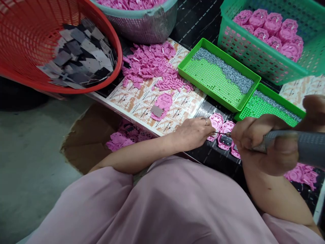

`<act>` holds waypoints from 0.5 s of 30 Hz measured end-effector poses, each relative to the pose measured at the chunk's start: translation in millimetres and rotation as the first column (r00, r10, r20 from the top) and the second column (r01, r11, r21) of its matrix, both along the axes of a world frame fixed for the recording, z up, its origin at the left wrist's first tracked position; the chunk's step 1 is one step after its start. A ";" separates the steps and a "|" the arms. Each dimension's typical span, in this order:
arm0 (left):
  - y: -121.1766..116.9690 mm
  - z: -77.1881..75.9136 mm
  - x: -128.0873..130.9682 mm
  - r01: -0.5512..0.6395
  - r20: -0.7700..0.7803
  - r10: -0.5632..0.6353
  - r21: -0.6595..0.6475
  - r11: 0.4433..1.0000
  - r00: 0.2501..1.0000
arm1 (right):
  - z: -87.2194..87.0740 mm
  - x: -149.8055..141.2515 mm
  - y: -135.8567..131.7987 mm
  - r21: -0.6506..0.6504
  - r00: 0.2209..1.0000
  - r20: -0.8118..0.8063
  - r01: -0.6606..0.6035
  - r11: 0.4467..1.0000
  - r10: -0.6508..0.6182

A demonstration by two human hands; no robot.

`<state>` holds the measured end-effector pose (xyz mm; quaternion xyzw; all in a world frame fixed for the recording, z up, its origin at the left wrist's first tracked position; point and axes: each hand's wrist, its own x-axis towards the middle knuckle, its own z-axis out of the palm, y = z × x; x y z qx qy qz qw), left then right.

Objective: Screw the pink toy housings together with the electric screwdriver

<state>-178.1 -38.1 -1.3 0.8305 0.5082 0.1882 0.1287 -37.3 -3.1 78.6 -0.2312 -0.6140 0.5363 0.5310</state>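
Note:
An electric screwdriver with a grey body (311, 145) is gripped in my right hand (269, 142), its thin bit (223, 133) pointing left. The bit's tip is by the fingertips of my left hand (194, 133), over a pink plastic casing (216, 121). My left fingers are closed at that casing's left edge and partly cover it. A ring is on one finger. Beside it lies a second pink casing (225, 140) with a dark plate in it. Another casing (236, 151) is mostly hidden behind my right hand.
Green trays (218, 101) hold small metal screws. Loose pink parts (152, 62) are heaped behind a casing with a grey plate (157, 111). A red basket (118, 51) of plates, a pale basket (142, 27) and a green basket (259, 61) stand around. A cardboard box (83, 139) sits below the table edge.

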 end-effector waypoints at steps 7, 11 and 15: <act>-5.3 15.0 -17.2 -0.071 -0.083 0.088 0.185 0.980 0.993 | -12.7 -7.9 11.6 0.071 0.999 0.008 -0.035 0.997 0.034; -10.4 7.8 -21.0 -0.054 -0.005 0.063 0.445 0.894 0.998 | -19.3 -10.5 15.1 0.083 0.998 -0.053 0.043 0.996 -0.039; -16.9 -11.2 -11.1 0.087 -0.055 -0.068 0.527 0.846 0.996 | -20.9 -14.2 15.8 0.078 0.997 -0.024 0.078 0.994 -0.077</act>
